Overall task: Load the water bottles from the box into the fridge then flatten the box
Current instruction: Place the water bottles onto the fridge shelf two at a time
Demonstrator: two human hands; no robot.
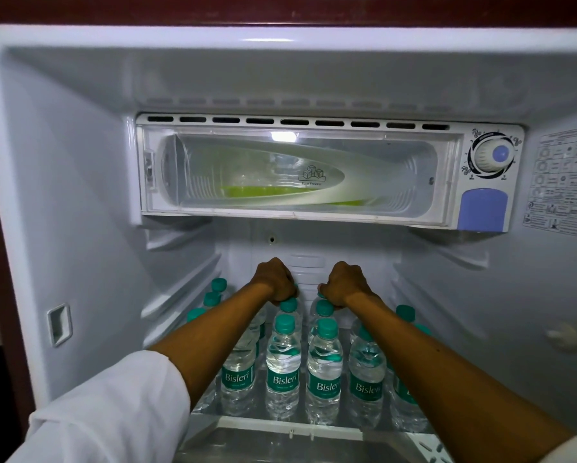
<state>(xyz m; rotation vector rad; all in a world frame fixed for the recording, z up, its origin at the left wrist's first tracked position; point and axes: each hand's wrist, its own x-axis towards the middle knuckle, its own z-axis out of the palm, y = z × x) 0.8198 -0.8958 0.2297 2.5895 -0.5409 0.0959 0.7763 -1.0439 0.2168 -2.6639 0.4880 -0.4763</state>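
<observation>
Several clear water bottles with green caps and green Bisleri labels (283,365) stand in rows on the fridge shelf (290,426). Both my arms reach deep into the open fridge. My left hand (273,280) is closed over the top of a bottle at the back of the left-middle row. My right hand (342,284) grips the cap end of a bottle at the back of the right-middle row. The bodies of both held bottles are hidden behind the front bottles. The box is out of view.
A closed clear freezer door (293,175) hangs above the shelf, with a thermostat knob (492,157) and blue button (484,210) to its right. White fridge walls close in on both sides. A lower shelf or crisper cover (280,446) lies below.
</observation>
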